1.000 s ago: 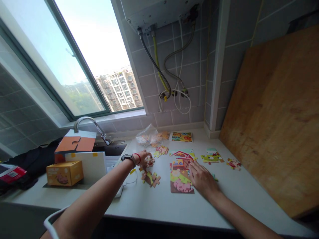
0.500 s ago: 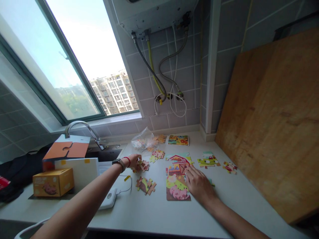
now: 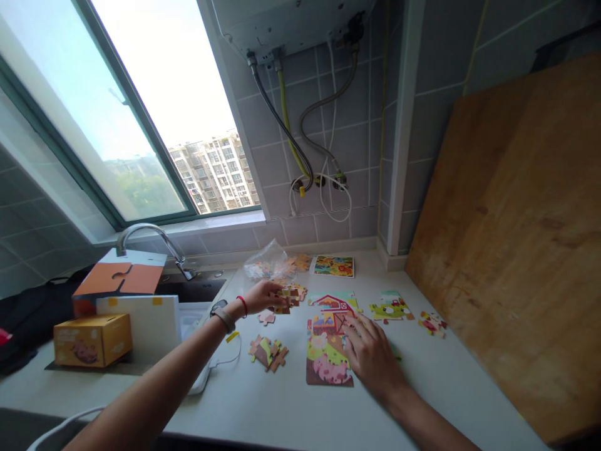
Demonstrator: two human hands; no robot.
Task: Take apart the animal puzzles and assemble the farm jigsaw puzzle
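My left hand (image 3: 263, 297), with a watch and a red band at the wrist, is closed on a small cluster of brown puzzle pieces (image 3: 284, 304). The cluster covers part of other loose pieces behind it. My right hand (image 3: 374, 351) lies with fingers stretched out on the right edge of a partly joined puzzle (image 3: 323, 360). That puzzle shows a red barn, a sheep and a pink pig. A single pink piece (image 3: 267, 317) lies below my left hand. Nearer to me is a heap of brown and green pieces (image 3: 268, 352).
Green pieces with a tractor (image 3: 390, 307) and a small pile (image 3: 432, 324) lie to the right. Behind are a clear plastic bag (image 3: 270, 260) and a picture card (image 3: 333, 266). A yellow box (image 3: 91, 341), a power strip (image 3: 201, 381) and a sink are at left; a wooden board (image 3: 511, 238) leans right.
My left hand has moved right with the brown pieces, leaving the pink piece uncovered on the counter. My right hand stays on the puzzle. The view has shifted slightly.
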